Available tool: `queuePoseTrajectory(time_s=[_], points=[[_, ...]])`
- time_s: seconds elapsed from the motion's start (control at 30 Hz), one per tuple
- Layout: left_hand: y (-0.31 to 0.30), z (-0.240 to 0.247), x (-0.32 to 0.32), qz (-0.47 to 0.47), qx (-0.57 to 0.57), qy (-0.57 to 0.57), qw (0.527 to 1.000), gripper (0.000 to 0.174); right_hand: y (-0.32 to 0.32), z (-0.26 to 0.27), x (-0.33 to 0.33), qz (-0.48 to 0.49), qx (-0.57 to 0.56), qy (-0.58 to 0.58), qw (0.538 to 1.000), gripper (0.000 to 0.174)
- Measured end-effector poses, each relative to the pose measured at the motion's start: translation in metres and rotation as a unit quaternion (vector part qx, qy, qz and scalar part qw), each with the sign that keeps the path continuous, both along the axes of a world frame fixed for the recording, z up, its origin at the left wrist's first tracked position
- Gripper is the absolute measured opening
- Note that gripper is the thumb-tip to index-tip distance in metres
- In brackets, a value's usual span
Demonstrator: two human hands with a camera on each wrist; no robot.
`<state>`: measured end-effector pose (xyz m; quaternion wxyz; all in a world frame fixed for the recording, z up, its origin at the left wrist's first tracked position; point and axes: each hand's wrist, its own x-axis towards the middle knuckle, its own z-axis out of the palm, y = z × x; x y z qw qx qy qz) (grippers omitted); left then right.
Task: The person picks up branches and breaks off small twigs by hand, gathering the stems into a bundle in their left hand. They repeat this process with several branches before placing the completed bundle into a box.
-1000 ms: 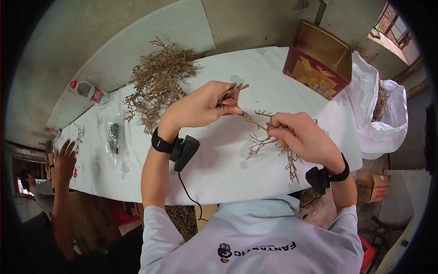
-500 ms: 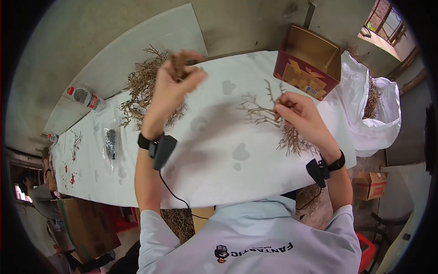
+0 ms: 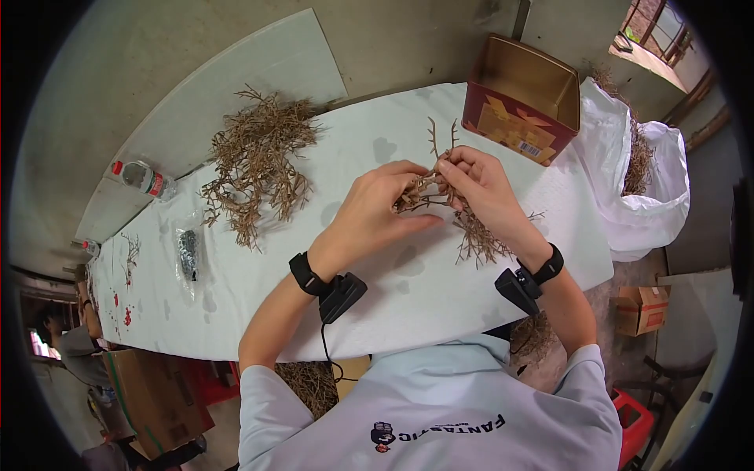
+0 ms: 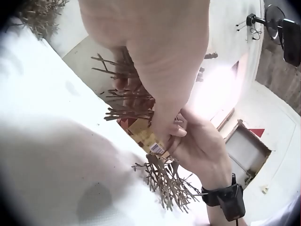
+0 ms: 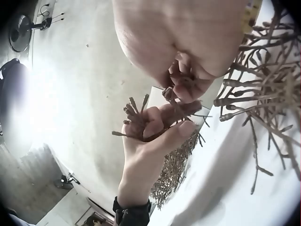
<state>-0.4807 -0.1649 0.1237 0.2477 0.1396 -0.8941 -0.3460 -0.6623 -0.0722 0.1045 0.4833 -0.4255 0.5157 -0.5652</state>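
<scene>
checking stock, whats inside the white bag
Brown twigs show in the mouth of the white bag. Its sides cover everything lower down, so what lies deeper cannot be seen.

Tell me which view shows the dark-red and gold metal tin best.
The head view: the tin shows unblocked, its open top, gold inside and barcoded front. The left wrist view catches only part of the front, barcode included. The right wrist view gives at most a yellowish sliver, too little to confirm.

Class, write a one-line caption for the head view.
Left hand and right hand gripping brown twigs above a white cloth.
</scene>
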Motion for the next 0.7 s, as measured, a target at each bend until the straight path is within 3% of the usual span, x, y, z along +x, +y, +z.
queuePoseTrajectory(time_s=[0.17, 0.3, 0.47, 0.57, 0.7], points=[[-0.005, -0.008, 0.001, -0.008, -0.016, -0.049, 0.999, 0.02, 0.0, -0.006, -0.005, -0.001, 0.003, -0.02, 1.0, 0.02], [-0.005, -0.012, 0.001, 0.033, 0.028, -0.044, 0.998, 0.02, 0.0, -0.009, -0.01, 0.018, -0.004, -0.07, 0.997, 0.02], [0.001, -0.011, -0.002, 0.043, 0.086, 0.023, 0.995, 0.018, 0.002, -0.004, -0.001, -0.011, 0.003, 0.014, 1.0, 0.016], [-0.007, -0.018, 0.001, 0.025, -0.063, 0.003, 0.998, 0.021, 0.003, -0.005, 0.002, -0.043, -0.028, 0.054, 0.997, 0.012], [-0.012, -0.018, 0.0, 0.023, -0.095, 0.022, 0.995, 0.031, 0.004, -0.012, 0.008, -0.08, -0.094, 0.097, 0.988, 0.009]])
